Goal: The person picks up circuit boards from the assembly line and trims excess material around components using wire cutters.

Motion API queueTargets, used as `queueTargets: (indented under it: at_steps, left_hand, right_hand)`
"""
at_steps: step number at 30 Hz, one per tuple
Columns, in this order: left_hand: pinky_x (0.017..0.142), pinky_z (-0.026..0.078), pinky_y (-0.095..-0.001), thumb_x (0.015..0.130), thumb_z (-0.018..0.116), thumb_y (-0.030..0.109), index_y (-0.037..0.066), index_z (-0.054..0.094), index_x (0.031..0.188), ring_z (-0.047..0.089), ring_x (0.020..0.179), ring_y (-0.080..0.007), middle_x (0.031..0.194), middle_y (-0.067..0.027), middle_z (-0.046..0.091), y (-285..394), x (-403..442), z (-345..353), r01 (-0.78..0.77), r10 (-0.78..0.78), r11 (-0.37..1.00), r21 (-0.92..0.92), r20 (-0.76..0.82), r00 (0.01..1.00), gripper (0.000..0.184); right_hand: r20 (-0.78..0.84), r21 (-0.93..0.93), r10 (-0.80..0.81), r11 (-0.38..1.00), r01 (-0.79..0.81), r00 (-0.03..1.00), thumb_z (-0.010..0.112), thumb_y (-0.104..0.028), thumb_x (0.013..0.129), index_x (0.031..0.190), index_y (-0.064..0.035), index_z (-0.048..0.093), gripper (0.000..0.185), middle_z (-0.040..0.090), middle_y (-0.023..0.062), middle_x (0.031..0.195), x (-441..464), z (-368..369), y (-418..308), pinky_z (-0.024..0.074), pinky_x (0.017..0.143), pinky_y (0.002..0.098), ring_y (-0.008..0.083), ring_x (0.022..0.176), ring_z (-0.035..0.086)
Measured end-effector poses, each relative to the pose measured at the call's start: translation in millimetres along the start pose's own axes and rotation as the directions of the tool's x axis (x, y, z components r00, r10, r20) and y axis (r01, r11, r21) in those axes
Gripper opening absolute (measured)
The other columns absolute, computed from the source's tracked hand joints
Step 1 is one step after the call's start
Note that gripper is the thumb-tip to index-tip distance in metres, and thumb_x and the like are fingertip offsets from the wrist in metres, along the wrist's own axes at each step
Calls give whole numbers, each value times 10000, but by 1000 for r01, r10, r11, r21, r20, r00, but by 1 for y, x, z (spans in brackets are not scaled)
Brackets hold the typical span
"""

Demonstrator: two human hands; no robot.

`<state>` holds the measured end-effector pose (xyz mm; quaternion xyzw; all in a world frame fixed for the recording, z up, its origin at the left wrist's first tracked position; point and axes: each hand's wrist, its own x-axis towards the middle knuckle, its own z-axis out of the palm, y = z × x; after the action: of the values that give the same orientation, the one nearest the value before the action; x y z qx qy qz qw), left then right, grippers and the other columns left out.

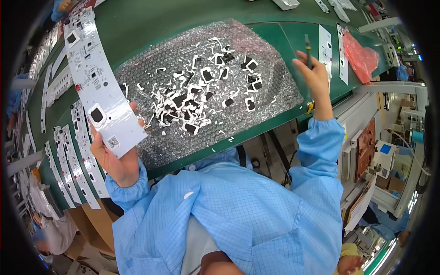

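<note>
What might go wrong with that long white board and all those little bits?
The left hand grips the white board near one end, so its long far part might tip or slip. Some small scraps lie close to the near edge of the green table, so a bump or sleeve could knock them off. And the thin tool in the right hand might scratch the board if it slipped while working there.

The board [94, 59] hides part of the left hand [118, 166] — the QR code [113, 141] is too small to read. The right hand [315, 77] covers the tool's [307, 49] lower end.
</note>
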<state>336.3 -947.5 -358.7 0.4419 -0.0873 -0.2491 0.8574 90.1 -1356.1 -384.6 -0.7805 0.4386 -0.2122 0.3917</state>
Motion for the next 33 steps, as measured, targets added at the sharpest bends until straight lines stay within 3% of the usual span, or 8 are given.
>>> queueTargets:
  at_steps: [5, 11, 16, 20, 23, 27, 28, 33]
  left_hand:
    - [869, 548, -536, 1050, 285, 404, 145, 317, 1500, 530, 1223, -431, 1452, -170, 446, -5, 5, 2, 15, 1, 989, -145, 111, 994, 519]
    - [902, 549, -547, 1056, 275, 428, 131, 266, 1523, 495, 1262, -451, 1497, -224, 365, 11, -6, -9, 8, 12, 986, 167, -122, 993, 554]
    - [957, 497, -612, 1054, 339, 370, 107, 301, 1503, 419, 1329, -455, 1506, -202, 366, 4, -13, -43, 72, -70, 996, -59, 28, 997, 522]
    - [942, 521, -583, 1058, 338, 336, 86, 295, 1502, 458, 1293, -456, 1490, -211, 384, 1, -17, -41, 110, -103, 987, -116, 66, 993, 511]
    - [924, 539, -556, 1057, 330, 363, 87, 276, 1509, 514, 1241, -439, 1461, -207, 417, -1, -20, -34, 110, -104, 987, 118, -61, 993, 532]
    - [936, 549, -493, 1057, 368, 356, 40, 316, 1492, 585, 1172, -375, 1400, -188, 494, -4, -19, -47, 168, -139, 935, 312, -114, 984, 540]
    - [936, 549, -493, 1057, 368, 356, 40, 316, 1492, 585, 1172, -375, 1400, -188, 494, -6, -20, -52, 172, -141, 934, 313, -118, 983, 540]
    - [1050, 451, -357, 1051, 444, 226, -33, 466, 1401, 556, 1208, -248, 1389, -164, 523, -6, -32, -73, 125, 45, 776, 618, -252, 967, 436]
  right_hand:
    - [114, -30, 35, 999, -31, 993, 762, -194, 847, 1167, 3, 686, 383, 707, 48, 1032, 10, 21, 34, 472, 835, 244, 111, 924, 621]
    - [-86, -32, -29, 999, 26, 996, 749, -273, 872, 1098, -54, 739, 315, 592, -77, 817, 5, -11, 25, 347, 639, 210, 28, 734, 456]
    - [-70, -528, -95, 848, 44, 993, 705, -535, 832, 863, -16, 734, 521, 647, 129, 723, 10, -4, 19, 450, 620, 343, 180, 644, 595]
    - [-19, -698, -277, 691, 186, 961, 729, -473, 825, 810, 32, 693, 506, 675, 179, 787, 21, 14, 28, 485, 667, 416, 329, 739, 652]
    - [-253, -626, -676, 660, 416, 692, 721, -362, 882, 899, 13, 690, 376, 685, 116, 816, -19, 25, 10, 497, 680, 377, 267, 758, 658]
    - [-60, -221, -386, 904, 365, 920, 614, -27, 917, 907, 19, 658, 64, 659, 122, 855, -159, 64, -13, 493, 706, 284, 210, 776, 640]
    - [-7, -142, -526, 842, 520, 850, 551, 50, 904, 881, 22, 648, 104, 671, 142, 917, -176, 81, -19, 501, 741, 314, 236, 811, 640]
    - [80, -128, -484, 862, 491, 871, 503, -2, 919, 1224, 33, 624, 330, 623, 174, 1268, -223, 116, -14, 401, 1062, 433, 352, 1242, 541]
